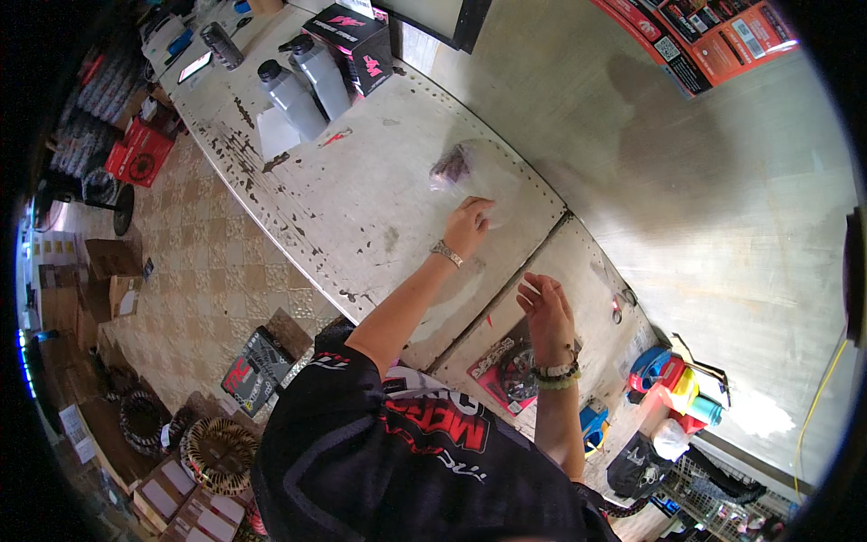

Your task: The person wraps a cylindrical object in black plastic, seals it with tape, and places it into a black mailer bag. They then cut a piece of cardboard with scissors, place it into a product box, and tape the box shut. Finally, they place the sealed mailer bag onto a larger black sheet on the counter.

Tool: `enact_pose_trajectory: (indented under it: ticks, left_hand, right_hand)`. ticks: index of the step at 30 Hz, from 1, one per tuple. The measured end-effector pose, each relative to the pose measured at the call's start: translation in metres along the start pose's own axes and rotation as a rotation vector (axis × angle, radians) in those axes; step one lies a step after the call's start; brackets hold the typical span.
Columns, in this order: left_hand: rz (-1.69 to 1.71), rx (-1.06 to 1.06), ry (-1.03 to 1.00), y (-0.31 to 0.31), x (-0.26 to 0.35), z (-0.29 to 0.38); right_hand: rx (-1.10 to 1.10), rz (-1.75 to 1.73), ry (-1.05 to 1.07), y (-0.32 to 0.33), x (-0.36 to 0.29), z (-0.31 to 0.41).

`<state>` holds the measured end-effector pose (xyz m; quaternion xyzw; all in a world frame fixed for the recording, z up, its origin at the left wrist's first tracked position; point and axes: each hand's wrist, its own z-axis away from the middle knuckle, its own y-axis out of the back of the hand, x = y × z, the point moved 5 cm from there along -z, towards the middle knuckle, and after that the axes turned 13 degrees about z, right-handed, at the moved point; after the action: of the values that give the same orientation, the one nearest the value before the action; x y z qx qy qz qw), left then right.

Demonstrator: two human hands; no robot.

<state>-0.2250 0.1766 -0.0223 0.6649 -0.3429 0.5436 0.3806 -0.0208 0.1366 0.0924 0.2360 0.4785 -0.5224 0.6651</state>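
A small clear plastic bag (452,167) with dark reddish contents lies on the worn white tabletop (352,210). Just below it is my left hand (469,227), palm down with bent fingers, a watch on its wrist. Its fingertips are by a faint see-through patch, perhaps more plastic; whether they pinch it is unclear. My right hand (550,311) hovers nearer to me, fingers loosely curled and parted, with nothing visible in it. Bead bracelets circle that wrist. Beneath the right forearm lies a flat red-and-black package (504,372) with a dark round part, partly covered by the arm.
Two grey translucent bottles (292,98) with black caps stand beside a black-and-pink box (352,47). Farther off lie a phone (194,68) and a dark cylinder (222,46). Red-handled scissors (618,308) rest near the wall, with tape rolls (650,369) at right. Cartons (125,295) stand on the floor.
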Motion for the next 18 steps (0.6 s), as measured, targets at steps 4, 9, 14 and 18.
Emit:
enact_pose_trajectory:
  ticks: [4,9,14,18]
  left_hand:
    - [0.153,0.248,-0.104,0.024,0.019,-0.005]
    - [0.022,0.597,-0.146,0.092,0.022,-0.005]
    - [0.05,0.618,-0.111,0.105,0.004,-0.003]
    - [-0.038,0.691,-0.021,0.109,-0.013,-0.016]
  right_hand:
    - [0.088,0.113,-0.023,0.007,0.023,-0.013]
    - [0.097,0.542,0.199,-0.016,0.015,-0.056]
    - [-0.05,1.024,1.063,-0.097,-0.024,-0.119]
    - [-0.284,1.309,1.001,-0.141,0.005,-0.179]
